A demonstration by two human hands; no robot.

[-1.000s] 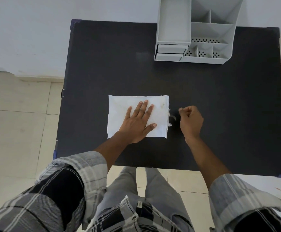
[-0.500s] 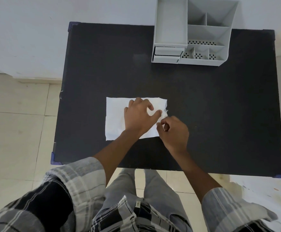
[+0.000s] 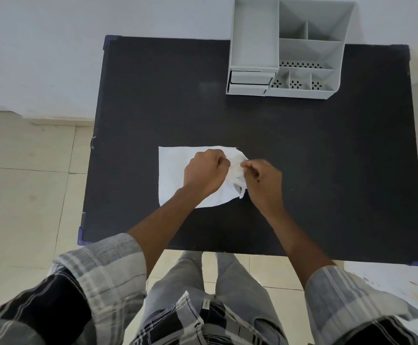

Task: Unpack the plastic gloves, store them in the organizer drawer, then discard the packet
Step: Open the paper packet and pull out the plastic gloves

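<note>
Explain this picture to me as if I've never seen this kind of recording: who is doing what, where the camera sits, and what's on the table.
There is no machine here. A person wears a camera on the head, so the one picture looks down over their own arms, plaid sleeves and legs.

In front is a black table. At its far edge stands a grey organizer with open compartments and small drawers at its front left, which look shut.

Near the middle lies a white packet. The left hand and the right hand are both closed in a grip at the packet's right end, where thin crumpled plastic bunches between them. It looks like the packet is being opened; whether gloves are coming out yet is hard to tell.
</note>
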